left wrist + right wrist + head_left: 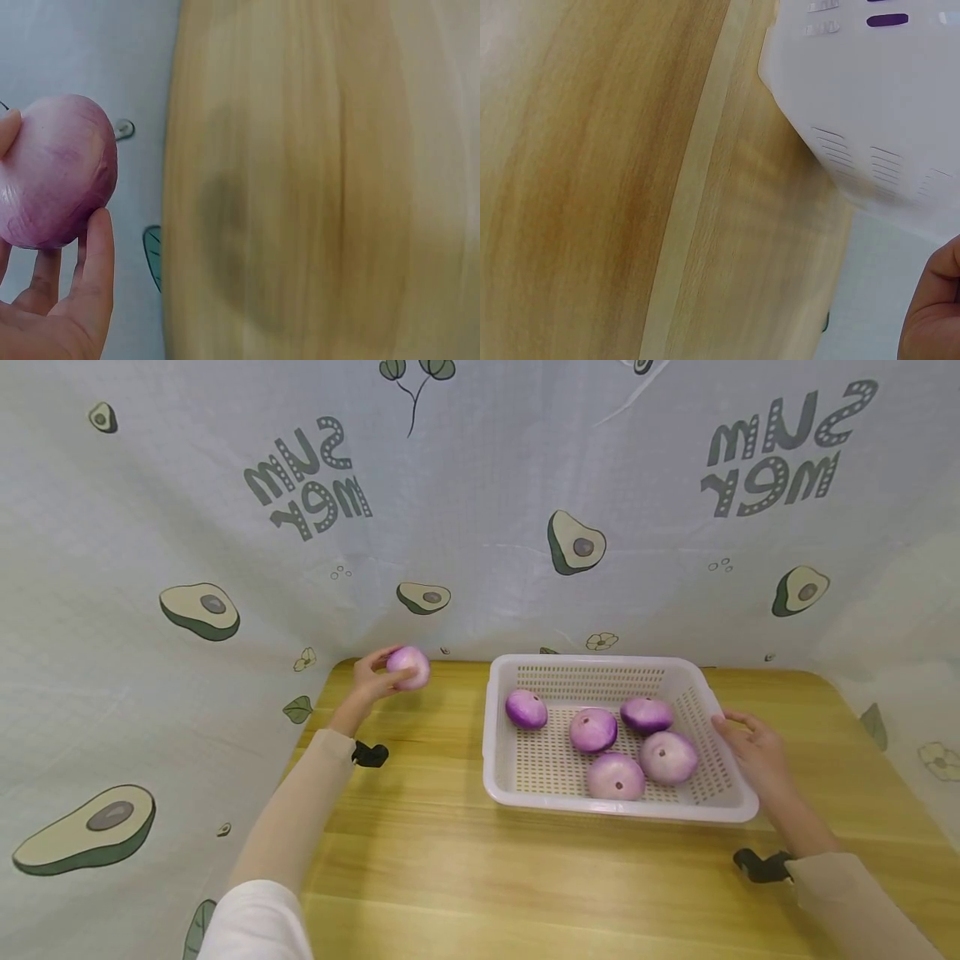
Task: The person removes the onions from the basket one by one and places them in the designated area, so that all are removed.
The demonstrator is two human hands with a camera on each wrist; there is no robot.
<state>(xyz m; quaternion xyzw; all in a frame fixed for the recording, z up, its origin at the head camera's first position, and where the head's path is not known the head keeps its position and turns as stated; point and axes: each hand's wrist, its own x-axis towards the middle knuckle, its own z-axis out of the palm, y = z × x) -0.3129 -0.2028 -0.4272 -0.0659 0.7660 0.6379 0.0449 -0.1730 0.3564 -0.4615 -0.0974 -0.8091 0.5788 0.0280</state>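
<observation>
My left hand (375,675) holds a round purple onion (409,668) above the far left part of the table. In the left wrist view, the thumb and fingers (97,262) pinch the onion (60,172), whose skin is glossy and pale purple. My right hand (761,760) grips the right rim of a white plastic basket (622,807); in the right wrist view only part of that hand (934,315) shows beside the basket's outer wall (855,97). Several purple onions lie apart or touching in the basket, one onion (527,709) at its left and a paler onion (668,757) at its right.
The wooden table (450,877) has rounded far corners. A pale cloth (480,527) printed with avocados hangs behind it and along the left side. Black camera mounts, one on the left wrist (370,754) and one on the right wrist (761,866), stick out inward.
</observation>
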